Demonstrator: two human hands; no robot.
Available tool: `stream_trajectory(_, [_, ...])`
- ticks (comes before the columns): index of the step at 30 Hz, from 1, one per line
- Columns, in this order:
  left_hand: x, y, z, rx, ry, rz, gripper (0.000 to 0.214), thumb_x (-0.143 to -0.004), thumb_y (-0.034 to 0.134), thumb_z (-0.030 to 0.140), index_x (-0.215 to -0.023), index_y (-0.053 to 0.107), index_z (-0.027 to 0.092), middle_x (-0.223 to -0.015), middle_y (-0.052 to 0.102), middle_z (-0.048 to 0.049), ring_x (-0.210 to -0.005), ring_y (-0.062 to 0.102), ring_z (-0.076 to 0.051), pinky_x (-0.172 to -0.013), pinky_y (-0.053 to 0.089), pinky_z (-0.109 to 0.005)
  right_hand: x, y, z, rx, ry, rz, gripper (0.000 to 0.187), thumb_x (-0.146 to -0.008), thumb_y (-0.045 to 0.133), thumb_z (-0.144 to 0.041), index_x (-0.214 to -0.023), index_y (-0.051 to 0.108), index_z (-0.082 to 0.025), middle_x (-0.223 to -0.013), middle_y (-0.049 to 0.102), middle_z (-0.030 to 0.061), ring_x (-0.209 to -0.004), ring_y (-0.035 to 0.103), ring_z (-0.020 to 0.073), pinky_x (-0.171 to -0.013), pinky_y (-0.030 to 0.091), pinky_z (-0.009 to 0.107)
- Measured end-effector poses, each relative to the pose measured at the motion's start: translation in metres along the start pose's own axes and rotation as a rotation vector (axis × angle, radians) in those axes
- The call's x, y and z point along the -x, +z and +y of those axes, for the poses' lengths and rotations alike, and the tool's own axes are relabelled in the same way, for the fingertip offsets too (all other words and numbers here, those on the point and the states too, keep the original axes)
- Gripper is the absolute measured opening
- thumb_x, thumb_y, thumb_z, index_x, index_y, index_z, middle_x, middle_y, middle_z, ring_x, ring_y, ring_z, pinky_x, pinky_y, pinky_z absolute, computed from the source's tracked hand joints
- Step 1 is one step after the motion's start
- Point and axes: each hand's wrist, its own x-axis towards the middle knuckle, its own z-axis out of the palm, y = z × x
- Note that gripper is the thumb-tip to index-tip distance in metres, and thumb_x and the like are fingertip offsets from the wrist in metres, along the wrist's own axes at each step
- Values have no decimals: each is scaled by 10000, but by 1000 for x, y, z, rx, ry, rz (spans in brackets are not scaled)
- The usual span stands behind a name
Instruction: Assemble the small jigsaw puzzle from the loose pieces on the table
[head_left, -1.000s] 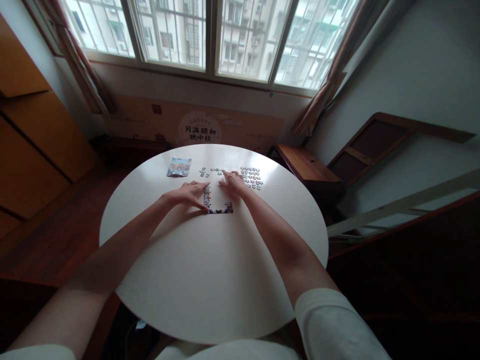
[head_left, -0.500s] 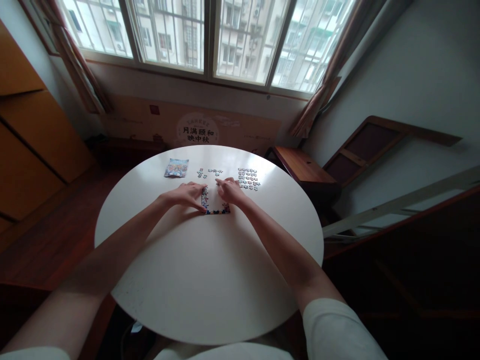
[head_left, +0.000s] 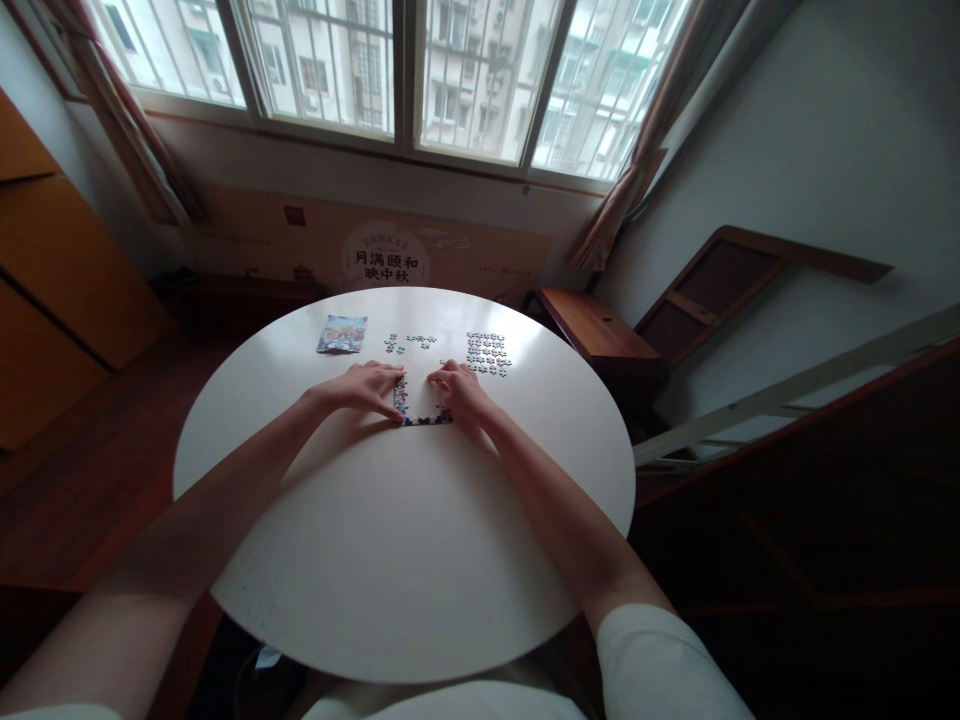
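A partly joined jigsaw puzzle (head_left: 429,421) lies on the white round table, its pieces forming a left side, a near edge and part of a right side around bare tabletop. My left hand (head_left: 366,386) rests along its left side, thumb at the near corner and fingers stretched toward the far end, holding nothing. Over the right side is my right hand (head_left: 459,392), its fingers bent and drawn together; whatever is between the fingertips is too small to make out. Part of the puzzle's right side is hidden under this hand.
Loose puzzle pieces (head_left: 488,353) lie in rows beyond my right hand. Smaller groups of pieces (head_left: 421,341) and a picture packet (head_left: 342,334) are at the table's far side. A wooden desk (head_left: 577,322) stands behind the table (head_left: 405,560), under the window side.
The view has shifted slightly. My right hand's fingers have drawn in and bent more over the puzzle's right side, while my left hand keeps its place along the left side.
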Motion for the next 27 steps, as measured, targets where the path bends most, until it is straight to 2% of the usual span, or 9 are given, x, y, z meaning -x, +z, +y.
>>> stream_trajectory(6, [0, 2, -1, -5, -1, 13, 1095, -571, 578, 835, -1475, 346, 262, -1534, 348, -94, -1401, 241, -340, -1125, 184, -448, -1, 11, 15, -89, 36, 85, 375, -885, 485, -100, -1191, 665, -222, -1061, 599, 86, -1015, 509, 218, -918, 394, 334])
stream_trajectory(13, [-3, 6, -3, -9, -35, 3, 1115, -563, 574, 839, -1486, 325, 265, -1560, 288, -101, -1413, 194, -374, -1121, 162, -502, 1, 16, 22, -122, 69, 178, 350, -893, 487, -123, -1170, 677, -221, -1065, 578, 97, -1039, 499, 220, -940, 403, 351])
stream_trajectory(22, [-3, 6, -3, 4, -30, 3, 1122, -558, 573, 843, -1488, 327, 265, -1561, 287, -96, -1410, 199, -386, -1123, 158, -515, 1, 13, 20, -90, 123, 162, 364, -883, 475, -120, -1150, 702, -215, -1045, 590, 103, -1022, 506, 228, -936, 409, 349])
stream_trajectory(27, [-4, 7, -5, -4, -16, 0, 1122, -564, 565, 848, -1491, 322, 262, -1563, 281, -101, -1412, 199, -384, -1120, 167, -513, 5, 9, 16, -73, 148, 171, 248, -876, 559, -237, -1038, 746, -235, -1022, 601, 96, -1032, 510, 244, -933, 409, 361])
